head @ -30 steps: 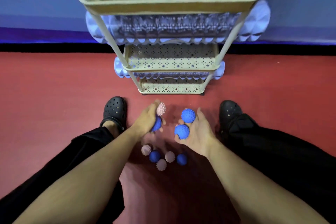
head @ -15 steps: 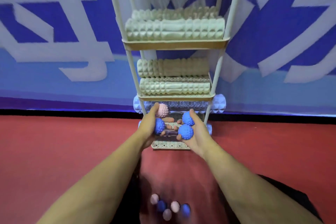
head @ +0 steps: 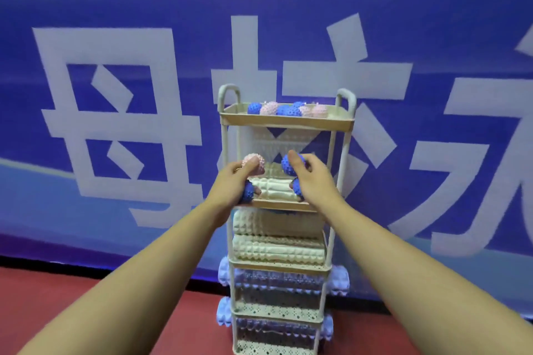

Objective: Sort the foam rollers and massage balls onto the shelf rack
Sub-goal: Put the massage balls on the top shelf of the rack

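Both hands raised in front of the shelf rack (head: 344, 153), level with its second tier; left hand (head: 230, 184) curls round a pink ball (head: 253, 163) above and a blue ball (head: 247, 192) below; right hand (head: 313, 180) grips two blue balls, upper (head: 288, 166) and lower (head: 296, 188). Top tray (head: 285, 121), already holding a row of pink and blue balls (head: 285, 109), lies straight above and a little beyond both hands, its long axis left to right. Judgement: next move is a lift up and over the front rim; the hands flank the rack's midline, neither clearly nearer; white foam rollers (head: 277, 248) fill the tiers below.
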